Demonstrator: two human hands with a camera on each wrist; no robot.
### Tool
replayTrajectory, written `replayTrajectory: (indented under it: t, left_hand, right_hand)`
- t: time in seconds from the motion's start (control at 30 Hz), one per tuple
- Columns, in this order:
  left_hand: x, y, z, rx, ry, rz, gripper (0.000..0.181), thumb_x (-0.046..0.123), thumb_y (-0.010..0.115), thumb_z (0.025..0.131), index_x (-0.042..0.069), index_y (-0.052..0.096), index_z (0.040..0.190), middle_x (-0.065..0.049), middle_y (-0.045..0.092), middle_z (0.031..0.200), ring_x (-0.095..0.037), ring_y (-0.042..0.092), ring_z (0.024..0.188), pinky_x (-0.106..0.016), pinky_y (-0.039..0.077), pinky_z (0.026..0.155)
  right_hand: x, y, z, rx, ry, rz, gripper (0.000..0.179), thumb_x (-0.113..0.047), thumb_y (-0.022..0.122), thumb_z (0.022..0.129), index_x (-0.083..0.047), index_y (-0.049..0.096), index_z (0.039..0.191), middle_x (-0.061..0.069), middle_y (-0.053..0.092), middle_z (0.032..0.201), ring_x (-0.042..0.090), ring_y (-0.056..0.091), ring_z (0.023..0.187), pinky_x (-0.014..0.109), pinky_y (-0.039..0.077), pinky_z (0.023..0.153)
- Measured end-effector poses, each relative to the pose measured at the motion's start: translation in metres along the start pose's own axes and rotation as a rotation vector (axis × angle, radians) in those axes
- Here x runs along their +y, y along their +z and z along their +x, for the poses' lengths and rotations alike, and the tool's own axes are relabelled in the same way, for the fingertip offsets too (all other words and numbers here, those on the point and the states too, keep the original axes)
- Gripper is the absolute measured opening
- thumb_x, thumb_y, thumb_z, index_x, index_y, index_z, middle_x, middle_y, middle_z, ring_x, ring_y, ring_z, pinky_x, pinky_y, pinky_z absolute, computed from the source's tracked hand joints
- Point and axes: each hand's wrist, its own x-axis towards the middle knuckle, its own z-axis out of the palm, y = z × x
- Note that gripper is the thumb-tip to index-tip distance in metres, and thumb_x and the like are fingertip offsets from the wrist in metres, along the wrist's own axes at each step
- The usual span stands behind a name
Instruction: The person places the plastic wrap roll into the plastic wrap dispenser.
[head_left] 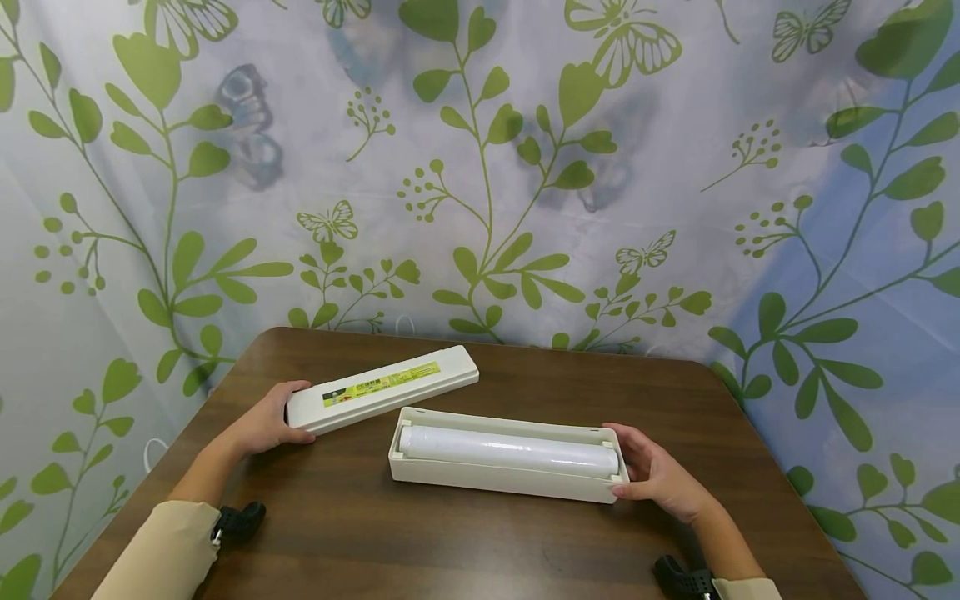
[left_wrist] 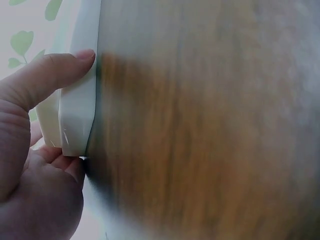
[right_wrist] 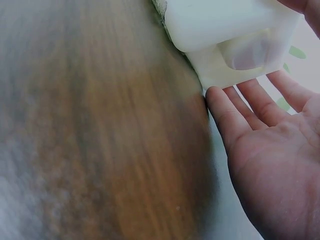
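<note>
Grasped by one end only, a white lid (head_left: 390, 398) could dip or swing at its far tip if lifted quickly, perhaps knocking the open box (head_left: 502, 482) at 4 o'clock from it, as a left hand (head_left: 266, 421) has its grip around the lid's 8 o'clock end. A right hand (head_left: 663, 475) grips that box at its 3 o'clock end, thumb on the near side; a push from there alone might pivot the box across the brown worktop (head_left: 450, 542). The white roll (head_left: 510, 450) inside, which looks like film wrap, may tip out of place should one end of the box rise well above the other, and any loose edge might get trapped under a lid set on askew. The box sits near the middle of the worktop, the roll lying lengthwise in it with its top exposed. The lid, its yellow-green label (head_left: 382, 383) facing up, is at the box's 10 o'clock and apart from it; whether it touches the worktop or hangs just above cannot be told, and its underside is out of sight
</note>
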Motion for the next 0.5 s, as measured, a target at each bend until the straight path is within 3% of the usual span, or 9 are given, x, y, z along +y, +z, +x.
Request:
replayTrajectory:
  t: [0.33,0.5]
  left_hand:
    - [-0.0025,-0.0002,0.0039,0.003,0.008,0.021,0.095,0.03,0.092,0.074,-0.006,0.041,0.145,-0.03,0.044,0.141,-0.04,0.046,0.121,-0.053,0.039,0.1]
    - [-0.002,0.0034,0.0076,0.028,0.046,0.042,0.094,0.031,0.094,0.071,-0.009,0.045,0.14,-0.03,0.048,0.136,-0.041,0.047,0.12,-0.052,0.039,0.099]
  right_hand:
    - [0.0003,-0.0012,0.0021,0.0,-0.003,0.012,0.091,-0.001,0.077,0.084,0.001,0.023,0.157,0.012,0.044,0.153,0.006,0.057,0.125,0.028,0.055,0.097]
    - [0.0032,-0.0039,0.0035,-0.007,-0.019,0.014,0.092,0.0,0.077,0.084,0.003,0.022,0.157,0.014,0.044,0.152,0.006,0.057,0.125,0.029,0.056,0.097]
